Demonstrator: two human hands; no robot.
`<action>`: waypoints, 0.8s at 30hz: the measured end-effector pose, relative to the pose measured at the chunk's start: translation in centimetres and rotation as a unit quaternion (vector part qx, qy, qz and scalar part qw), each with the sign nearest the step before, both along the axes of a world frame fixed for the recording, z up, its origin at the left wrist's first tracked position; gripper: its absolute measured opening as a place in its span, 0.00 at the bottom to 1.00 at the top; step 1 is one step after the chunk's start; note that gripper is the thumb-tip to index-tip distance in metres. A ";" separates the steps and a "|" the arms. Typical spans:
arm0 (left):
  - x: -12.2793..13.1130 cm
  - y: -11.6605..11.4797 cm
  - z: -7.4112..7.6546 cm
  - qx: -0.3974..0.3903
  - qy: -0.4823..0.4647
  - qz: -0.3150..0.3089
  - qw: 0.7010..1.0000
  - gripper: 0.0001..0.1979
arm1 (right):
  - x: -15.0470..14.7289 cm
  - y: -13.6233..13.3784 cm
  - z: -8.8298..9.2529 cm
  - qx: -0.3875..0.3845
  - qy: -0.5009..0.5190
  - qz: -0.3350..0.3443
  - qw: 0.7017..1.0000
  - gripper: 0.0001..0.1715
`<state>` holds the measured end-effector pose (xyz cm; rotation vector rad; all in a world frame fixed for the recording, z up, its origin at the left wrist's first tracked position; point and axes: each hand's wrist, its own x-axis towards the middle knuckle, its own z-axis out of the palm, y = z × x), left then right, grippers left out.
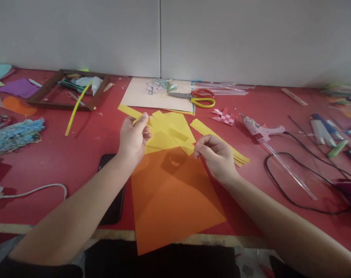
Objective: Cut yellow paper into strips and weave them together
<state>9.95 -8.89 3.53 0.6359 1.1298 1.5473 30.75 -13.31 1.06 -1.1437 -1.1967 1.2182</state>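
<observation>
My left hand (135,133) is closed on a yellow paper strip (129,111), whose end sticks out to the upper left. My right hand (217,156) is raised with thumb and fingers pinched together. Its fingertips are by the end of another yellow strip (187,148); whether they grip it I cannot tell. Between the hands, yellow paper (161,141) lies over the top of an orange sheet (175,200). Several more yellow strips (221,141) lie stacked behind my right hand.
Scissors (203,97) rest on a pale board (135,92) at the back. A pink woven paper fish (224,116) and a glue gun (260,129) with its cord are to the right. Left are a phone (114,208), a brown frame (48,104) and blue shredded strands (16,135).
</observation>
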 end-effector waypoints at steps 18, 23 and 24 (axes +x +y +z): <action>1.2 -2.2 -0.4 0.028 0.149 -0.428 0.891 0.15 | -0.7 -0.9 0.5 0.064 -0.166 0.091 0.980 0.22; 1.3 -2.2 -0.1 0.051 0.094 -0.388 0.916 0.11 | -0.4 -0.6 -0.1 0.012 -0.020 0.123 0.992 0.24; 1.3 -2.2 0.0 0.053 0.082 -0.382 0.919 0.12 | -0.4 -0.5 -0.2 0.005 0.011 0.135 0.991 0.23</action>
